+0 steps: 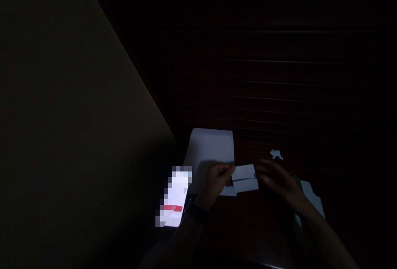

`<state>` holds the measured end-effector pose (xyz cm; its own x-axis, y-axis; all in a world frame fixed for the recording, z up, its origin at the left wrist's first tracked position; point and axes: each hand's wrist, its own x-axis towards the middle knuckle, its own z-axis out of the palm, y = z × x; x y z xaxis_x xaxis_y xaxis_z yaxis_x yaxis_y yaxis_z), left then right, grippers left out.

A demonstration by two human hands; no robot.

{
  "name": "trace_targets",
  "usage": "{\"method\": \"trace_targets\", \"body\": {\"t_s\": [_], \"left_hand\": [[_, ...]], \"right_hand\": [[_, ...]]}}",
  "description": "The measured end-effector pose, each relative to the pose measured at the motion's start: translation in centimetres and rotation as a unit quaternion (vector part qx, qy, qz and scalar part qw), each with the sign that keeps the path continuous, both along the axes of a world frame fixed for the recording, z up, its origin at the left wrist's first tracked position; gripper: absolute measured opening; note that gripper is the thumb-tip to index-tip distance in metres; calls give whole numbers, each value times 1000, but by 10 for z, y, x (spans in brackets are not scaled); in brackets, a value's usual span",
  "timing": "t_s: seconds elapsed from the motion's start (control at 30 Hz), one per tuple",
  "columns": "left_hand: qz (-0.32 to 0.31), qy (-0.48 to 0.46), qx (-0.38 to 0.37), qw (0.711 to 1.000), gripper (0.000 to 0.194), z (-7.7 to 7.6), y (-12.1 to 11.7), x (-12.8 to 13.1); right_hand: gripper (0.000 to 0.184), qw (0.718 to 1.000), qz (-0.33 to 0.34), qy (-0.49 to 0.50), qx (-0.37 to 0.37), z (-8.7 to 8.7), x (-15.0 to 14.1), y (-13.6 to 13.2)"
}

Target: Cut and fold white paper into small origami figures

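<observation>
My left hand (218,179) pinches the left edge of a folded white sheet of paper (245,179). Across the middle of this small rectangle runs a dark horizontal line where two folded edges meet. My right hand (276,179) is just right of the folded paper, with fingers apart; whether a fingertip touches its right edge cannot be told in the dim light. A larger white sheet (212,145) lies flat on the table, partly under my left hand.
A lit phone (175,201), its screen blurred out, stands left of my left wrist. A small folded paper piece (276,154) lies beyond my right hand. More white paper (312,196) is beside my right forearm. Dark wooden panelling (263,74) rises behind, and a pale wall (77,116) on the left.
</observation>
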<state>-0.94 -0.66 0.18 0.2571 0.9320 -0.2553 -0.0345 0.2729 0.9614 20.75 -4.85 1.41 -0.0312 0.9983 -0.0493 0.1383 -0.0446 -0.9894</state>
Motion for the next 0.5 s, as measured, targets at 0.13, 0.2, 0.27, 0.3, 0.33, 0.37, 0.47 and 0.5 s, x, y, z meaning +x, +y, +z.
{"method": "trace_targets", "body": {"t_s": [0.13,0.2,0.27,0.3,0.33,0.37,0.47,0.5], "left_hand": [[13,-46,-22,999,33,5,-2,2],[13,-52,-19,998,33,7,-3,4],[-7,-54,-23,998,35,8,-5,5],[-22,-52,-27,998,36,7,-5,6],[-36,-47,-30,998,36,6,-5,6],[-49,-40,-32,998,36,4,-6,6],[-56,-17,-24,998,33,-2,-6,6],[-55,-15,-17,998,31,-4,-7,6]], "right_hand": [[63,999,-2,47,-15,-4,-24,-2],[65,999,-31,33,-28,-9,-29,-2],[65,997,-60,20,-47,-14,-30,-1],[63,996,-70,22,-56,-16,-30,0],[61,995,-76,30,-64,-17,-29,1],[57,994,-75,44,-72,-18,-28,1],[46,990,-39,95,-95,-18,-26,2],[43,988,-24,110,-103,-18,-25,1]]}}
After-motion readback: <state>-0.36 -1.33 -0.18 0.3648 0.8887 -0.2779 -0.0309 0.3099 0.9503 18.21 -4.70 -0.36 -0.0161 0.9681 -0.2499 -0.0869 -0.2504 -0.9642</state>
